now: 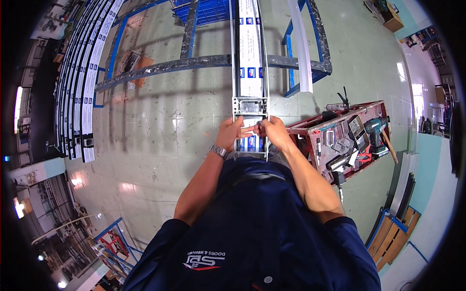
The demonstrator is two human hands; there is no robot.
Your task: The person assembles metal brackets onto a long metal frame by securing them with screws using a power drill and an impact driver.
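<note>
Here we are at the near end of a long, film-covered profile (251,48), which lies across the blue bench frame (204,61) and runs from the far side right up to the person's waist. Both hands are at it! The left hand (229,132) is on the left edge, forefinger reaching across the channel; the right hand (274,131) sits at the right edge, fingers curled and bunched. The fingertips meet over the middle, but whether they pinch anything small, I cannot tell.

My reading: this is close fitting or adjusting by hand, just on the near side of the crosswise bracket (250,106). The next move seems to call for fine fingertip control and a profile kept from shifting.

Over to the right, a red toolbox (302,137), well stocked: a teal-and-black drill (376,131) on the far right side, a wooden handle (390,147) jutting over the rim, a silvery cylinder (338,162) nearer, loose metal pieces between. And far off, beneath the bench, a blue crate (208,12); its contents I can't make out.
</note>
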